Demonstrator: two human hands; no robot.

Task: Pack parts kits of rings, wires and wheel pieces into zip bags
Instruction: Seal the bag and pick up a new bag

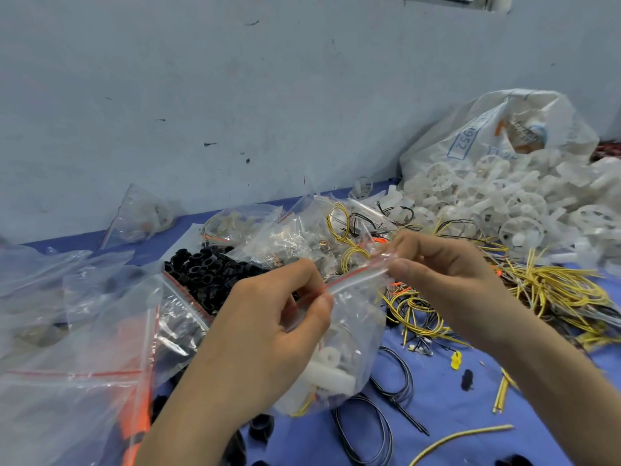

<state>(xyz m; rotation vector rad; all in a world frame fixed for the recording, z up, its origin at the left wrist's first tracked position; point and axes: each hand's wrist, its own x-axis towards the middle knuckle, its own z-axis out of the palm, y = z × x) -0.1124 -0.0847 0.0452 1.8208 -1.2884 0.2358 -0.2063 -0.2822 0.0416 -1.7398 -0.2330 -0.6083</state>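
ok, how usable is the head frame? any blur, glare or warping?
Head view: light is flat and shadows are faint. The whole frame is soft, and the wheel pile smears to white. Glare streaks on the clear bags at left mask their contents. The back edge of the table runs tilted and the corners are stretched. The left hand, the right hand and the zip bag they pinch read fine.

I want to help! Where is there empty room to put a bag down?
Best is the bare blue table between the black wire loops and the long yellow wire, bottom right. Crowded: the yellow wire heap, the white wheel pile, the bags on the left.
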